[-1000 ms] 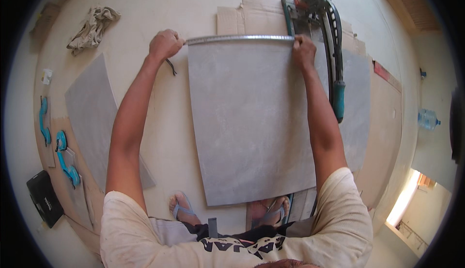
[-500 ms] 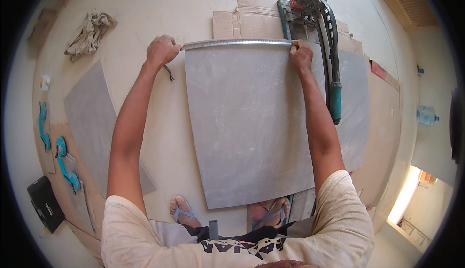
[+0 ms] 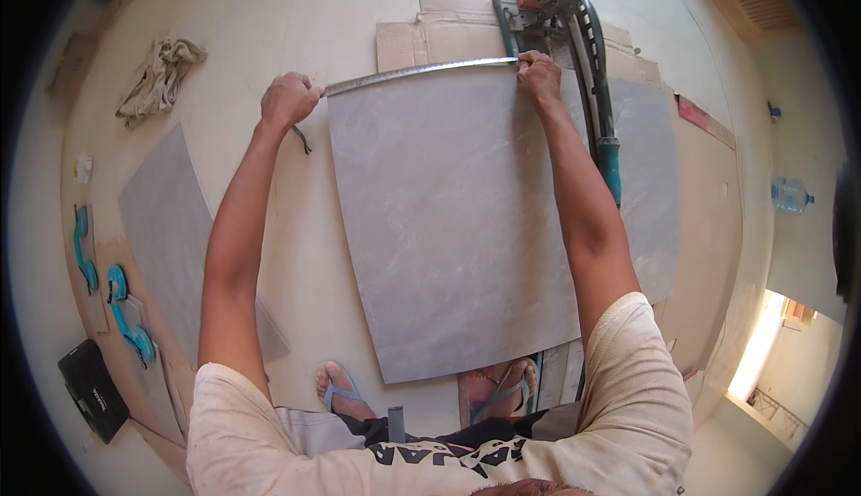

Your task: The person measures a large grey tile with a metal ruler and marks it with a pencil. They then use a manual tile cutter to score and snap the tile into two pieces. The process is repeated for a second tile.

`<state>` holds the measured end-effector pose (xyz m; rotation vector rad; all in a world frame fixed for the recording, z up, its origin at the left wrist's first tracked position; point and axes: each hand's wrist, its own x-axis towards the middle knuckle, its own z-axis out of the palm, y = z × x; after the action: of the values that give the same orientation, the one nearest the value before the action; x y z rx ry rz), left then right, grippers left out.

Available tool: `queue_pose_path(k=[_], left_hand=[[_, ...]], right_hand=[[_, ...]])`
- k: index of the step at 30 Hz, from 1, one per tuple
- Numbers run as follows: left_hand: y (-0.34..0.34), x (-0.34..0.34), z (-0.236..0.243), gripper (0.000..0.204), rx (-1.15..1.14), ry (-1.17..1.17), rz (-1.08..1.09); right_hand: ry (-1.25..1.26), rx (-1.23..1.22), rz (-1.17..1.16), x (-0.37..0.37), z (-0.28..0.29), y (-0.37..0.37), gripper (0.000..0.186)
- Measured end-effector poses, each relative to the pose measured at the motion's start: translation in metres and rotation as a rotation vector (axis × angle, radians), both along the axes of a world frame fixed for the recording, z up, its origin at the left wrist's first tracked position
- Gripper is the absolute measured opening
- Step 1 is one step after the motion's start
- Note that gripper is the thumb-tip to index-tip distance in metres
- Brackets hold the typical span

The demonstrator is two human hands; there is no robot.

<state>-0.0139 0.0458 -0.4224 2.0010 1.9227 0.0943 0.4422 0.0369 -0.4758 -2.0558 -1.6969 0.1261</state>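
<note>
A long steel ruler (image 3: 421, 73) lies along the far edge of a large grey tile (image 3: 453, 227). My left hand (image 3: 291, 100) is closed around the ruler's left end, just past the tile's far left corner. A thin dark strip (image 3: 305, 141) shows beneath that hand; I cannot tell whether it is held. At the other end, my right hand (image 3: 540, 76) pinches the ruler, right beside a manual tile cutter (image 3: 587, 65) with a green grip. The tile rests partly over the cutter's base, and its right side is partly hidden by my right forearm.
Cardboard (image 3: 430, 30) lies under the cutter's far end. Another grey tile (image 3: 175, 218), a crumpled cloth (image 3: 160, 82), blue suction lifters (image 3: 130, 317) and a black case (image 3: 92, 391) are at left. A water bottle (image 3: 791, 195) is at far right. My sandalled feet (image 3: 341, 390) stand at the tile's near edge.
The view has shifted slightly, so the hands, ruler, tile's far edge and cutter appear farther left and the ruler more slanted. Both hands keep their hold on the ruler.
</note>
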Motion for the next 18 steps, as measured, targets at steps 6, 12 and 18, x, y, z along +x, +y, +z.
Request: queue_pose_path(k=[6, 12, 18], left_hand=[[-0.016, 0.014, 0.009, 0.037, 0.060, -0.057, 0.020], [-0.059, 0.009, 0.027, 0.034, 0.122, -0.074, -0.099], [-0.080, 0.005, 0.020, 0.034, 0.060, -0.140, -0.069]], right_hand=[[0.264, 0.277, -0.118, 0.000, -0.006, -0.055, 0.020], [0.216, 0.391, -0.188, -0.022, -0.003, -0.142, 0.019], [0.265, 0.409, -0.163, -0.026, -0.002, -0.143, 0.021]])
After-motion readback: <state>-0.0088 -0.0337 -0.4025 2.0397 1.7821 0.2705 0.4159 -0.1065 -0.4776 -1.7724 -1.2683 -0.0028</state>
